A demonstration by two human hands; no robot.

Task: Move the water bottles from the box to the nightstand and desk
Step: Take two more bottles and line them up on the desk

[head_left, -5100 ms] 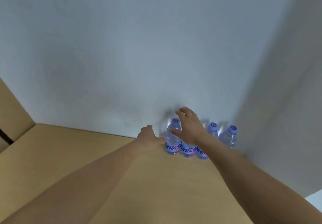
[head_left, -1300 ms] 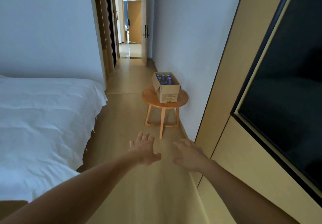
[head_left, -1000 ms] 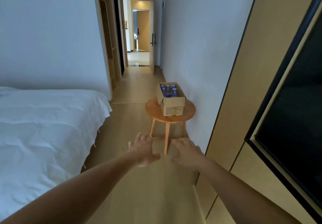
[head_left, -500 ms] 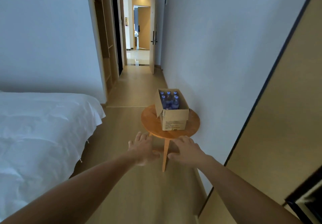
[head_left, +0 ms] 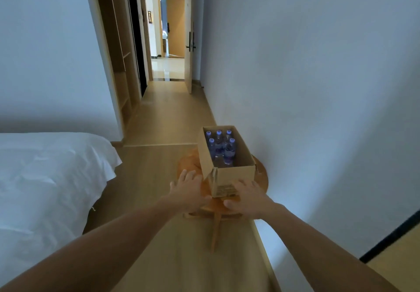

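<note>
An open cardboard box [head_left: 234,178] stands on a small round wooden table [head_left: 189,163] against the right wall. Several clear water bottles [head_left: 221,147] with purple caps stand upright in its far half. My left hand [head_left: 188,189] reaches forward with fingers spread, just short of the box's near left corner. My right hand [head_left: 247,197] is stretched out flat in front of the box's near face. Both hands are empty.
A bed with white sheets [head_left: 45,178] fills the left side. A wooden floor corridor [head_left: 168,114] runs ahead to an open door [head_left: 189,35]. An open wardrobe [head_left: 118,64] lines the left wall. A dark-edged wooden panel [head_left: 391,246] is at the lower right.
I have turned away from the bottles set on the wooden surface and walked up to the round table. The box has come much closer, now right at my outstretched hands.
</note>
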